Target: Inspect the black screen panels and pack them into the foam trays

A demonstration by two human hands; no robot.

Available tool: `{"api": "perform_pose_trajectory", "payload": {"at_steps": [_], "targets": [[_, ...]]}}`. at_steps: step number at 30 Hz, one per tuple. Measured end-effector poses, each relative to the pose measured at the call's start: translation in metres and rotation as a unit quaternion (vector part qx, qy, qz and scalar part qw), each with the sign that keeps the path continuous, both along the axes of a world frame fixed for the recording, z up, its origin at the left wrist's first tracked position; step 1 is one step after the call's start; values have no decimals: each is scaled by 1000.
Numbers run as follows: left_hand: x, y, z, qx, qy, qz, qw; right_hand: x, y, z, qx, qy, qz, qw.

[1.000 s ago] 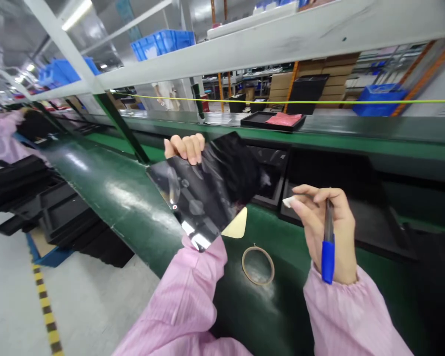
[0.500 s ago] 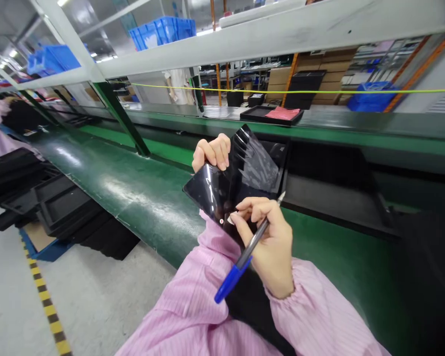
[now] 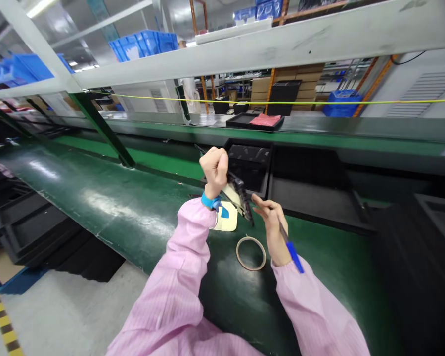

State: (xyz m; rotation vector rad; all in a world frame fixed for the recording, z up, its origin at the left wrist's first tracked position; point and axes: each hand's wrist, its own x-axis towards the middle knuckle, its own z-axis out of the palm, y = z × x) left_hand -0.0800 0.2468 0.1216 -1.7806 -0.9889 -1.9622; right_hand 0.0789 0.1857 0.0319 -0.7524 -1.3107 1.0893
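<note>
My left hand (image 3: pixel 215 168) is closed around a flat black panel (image 3: pixel 242 193), which is turned nearly edge-on and blurred, so its glossy face is mostly hidden. Close by on the right, my right hand (image 3: pixel 273 225) has its fingers stretched toward the panel's lower end, apart from it. A pen with a blue cap (image 3: pixel 295 258) is tucked in that hand, the cap pointing back over the wrist. Below the hands, a thin tan ring like a tape roll (image 3: pixel 238 253) lies on the green bench. A pale yellow sheet (image 3: pixel 228 225) with a blue patch lies beneath the left wrist.
Behind the hands stands a black tray (image 3: pixel 261 192) with dark glossy pieces inside; another black tray (image 3: pixel 319 210) adjoins it on the right. A tray with pink material (image 3: pixel 266 120) sits on the far ledge. Black trays (image 3: pixel 40 217) are stacked at left. A white beam (image 3: pixel 222 52) crosses above.
The panel has swung from face-up to nearly edge-on in my left hand. My right hand has come away from its surface, the pen now pointing backward. The view has shifted, exposing the ring and yellow sheet.
</note>
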Motion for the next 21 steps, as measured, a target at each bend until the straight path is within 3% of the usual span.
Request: {"api": "perform_pose_trajectory", "payload": {"at_steps": [3, 6, 11, 16, 21], "targets": [[11, 30, 2, -21, 71, 22, 997, -5, 9, -7, 15, -4, -36, 999], [24, 58, -1, -91, 147, 44, 984, -18, 31, -16, 1, -10, -86, 996], [35, 110, -9, -282, 281, 83, 913, -20, 75, -38, -1, -57, -63, 996], [27, 173, -28, -456, 318, 145, 818, 25, 96, -58, 14, -134, -112, 985], [24, 205, -70, -557, 329, 159, 746, 90, 97, -55, 79, -264, -141, 951]]}}
